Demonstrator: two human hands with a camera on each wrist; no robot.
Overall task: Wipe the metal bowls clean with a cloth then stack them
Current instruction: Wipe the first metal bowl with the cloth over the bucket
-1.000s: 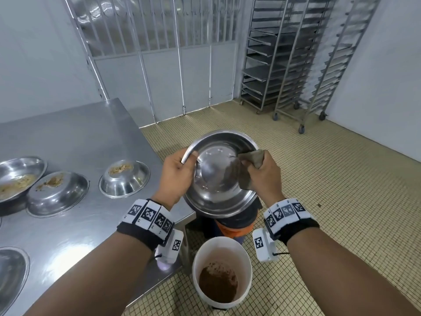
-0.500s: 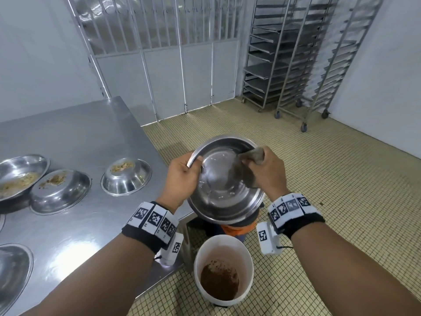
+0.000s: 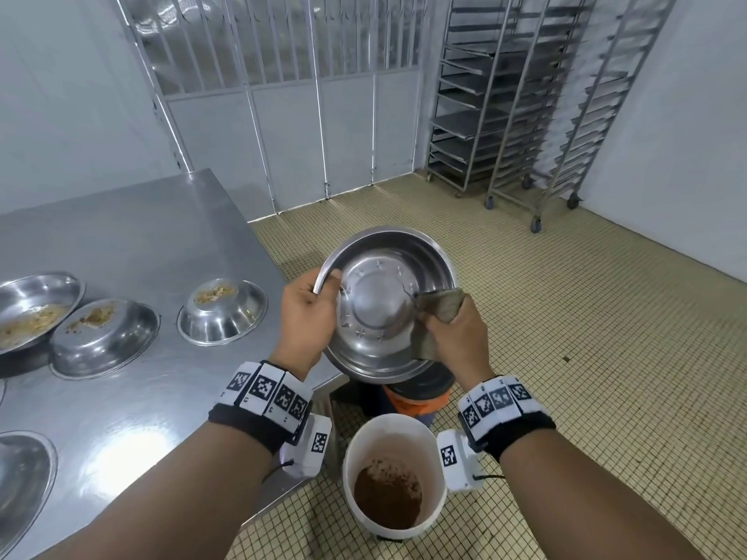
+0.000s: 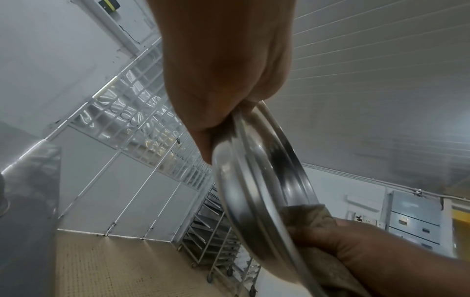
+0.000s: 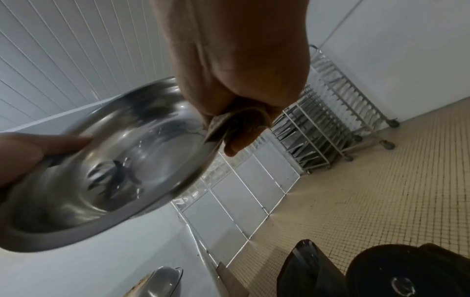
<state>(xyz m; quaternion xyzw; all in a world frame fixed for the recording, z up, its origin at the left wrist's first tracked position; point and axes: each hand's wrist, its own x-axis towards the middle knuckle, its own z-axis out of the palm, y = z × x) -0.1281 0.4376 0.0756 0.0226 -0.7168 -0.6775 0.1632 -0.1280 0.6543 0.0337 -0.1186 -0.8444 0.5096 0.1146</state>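
Observation:
A shiny metal bowl (image 3: 380, 305) is held tilted in the air beyond the table corner, its inside facing me. My left hand (image 3: 311, 313) grips its left rim, thumb inside. My right hand (image 3: 448, 333) pinches a brownish cloth (image 3: 438, 313) folded over the bowl's right rim. The left wrist view shows the bowl (image 4: 257, 180) edge-on with the cloth (image 4: 310, 217) at its lower rim. In the right wrist view the bowl (image 5: 122, 166) fills the left side, and the cloth (image 5: 236, 120) is squeezed between thumb and fingers.
On the steel table (image 3: 133, 232) at left lie several overturned bowls, two soiled with crumbs (image 3: 222, 313) (image 3: 103, 337), plus an upright dirty one (image 3: 32, 309). A white bucket (image 3: 394, 474) of brown waste stands on the tiled floor below my hands. Wheeled racks (image 3: 525, 107) stand at the back right.
The cloth has slid from the bowl's inner wall out to its right rim and now hangs over the edge. The bowl has tilted slightly; my left hand's hold is unchanged.

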